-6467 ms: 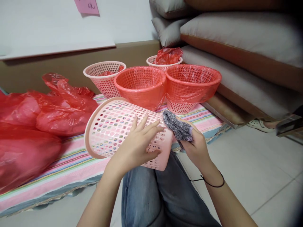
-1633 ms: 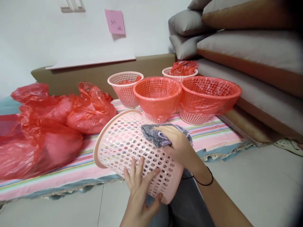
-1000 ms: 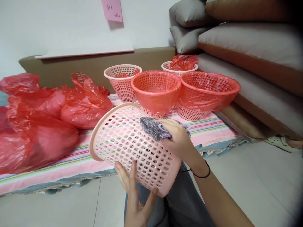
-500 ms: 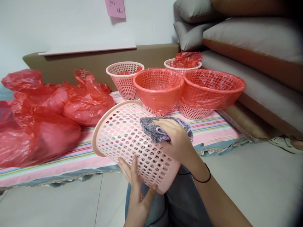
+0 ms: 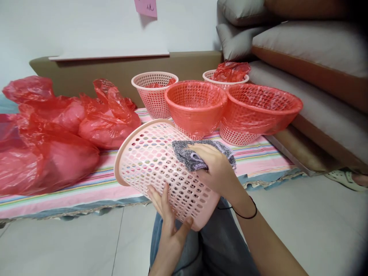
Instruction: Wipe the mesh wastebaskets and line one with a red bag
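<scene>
A pale pink plastic basket (image 5: 155, 165) with holes in its wall lies tilted on its side above my knees, its wide rim toward the left. My left hand (image 5: 169, 218) supports it from below, fingers and thumb spread against the wall. In my right hand (image 5: 212, 165) is a folded grey cloth (image 5: 186, 153) with a purple edge, pressed on the basket's upper side. My right palm and part of the cloth's underside are hidden.
On the striped bed cover (image 5: 115, 184) stand a basket (image 5: 155, 96), two red-lined baskets (image 5: 195, 107) and another basket (image 5: 208, 75) behind. Bulging red plastic bags (image 5: 51, 153) lie left. Stacked cushions (image 5: 310, 53) rise at right. A person's clog (image 5: 345, 178) shows on the floor.
The view has shifted slightly, so the surroundings sit a little further right. Both hands keep nearly the same place on the basket, and the cloth stays against its wall.
</scene>
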A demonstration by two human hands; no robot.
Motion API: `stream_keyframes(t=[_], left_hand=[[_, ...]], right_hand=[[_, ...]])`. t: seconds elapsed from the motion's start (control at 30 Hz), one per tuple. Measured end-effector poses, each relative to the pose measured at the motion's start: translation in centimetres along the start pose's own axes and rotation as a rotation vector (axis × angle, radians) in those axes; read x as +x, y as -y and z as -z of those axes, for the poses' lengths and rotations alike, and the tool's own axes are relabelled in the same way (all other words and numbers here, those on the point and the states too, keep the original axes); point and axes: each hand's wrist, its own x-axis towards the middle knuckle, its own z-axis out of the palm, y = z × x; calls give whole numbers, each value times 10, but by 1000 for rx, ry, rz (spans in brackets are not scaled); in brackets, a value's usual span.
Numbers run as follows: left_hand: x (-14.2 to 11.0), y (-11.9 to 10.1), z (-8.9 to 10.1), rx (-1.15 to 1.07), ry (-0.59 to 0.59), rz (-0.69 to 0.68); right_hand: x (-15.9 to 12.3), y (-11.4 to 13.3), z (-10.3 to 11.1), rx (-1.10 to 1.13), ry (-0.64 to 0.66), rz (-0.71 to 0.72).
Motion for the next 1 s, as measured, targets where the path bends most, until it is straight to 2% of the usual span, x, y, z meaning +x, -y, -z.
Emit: stream_keyframes(t=[0.27, 0.47, 0.63, 0.77, 1.0], left_hand=[[-1, 2, -3, -15, -55, -9], [-1, -6, 1, -89, -44, -8], [-7, -6, -10, -206, -196, 26], [-10, 6, -27, -456, -276, 258], [-23, 8, -51, -991, -254, 711]], right_hand=[[-1, 4, -1, 27, 9, -12], [1, -7, -1, -4, -31, 14], [3, -13, -1, -8, -65, -5], [3, -12, -2, -7, -85, -13], [0, -5, 0, -18, -68, -28]])
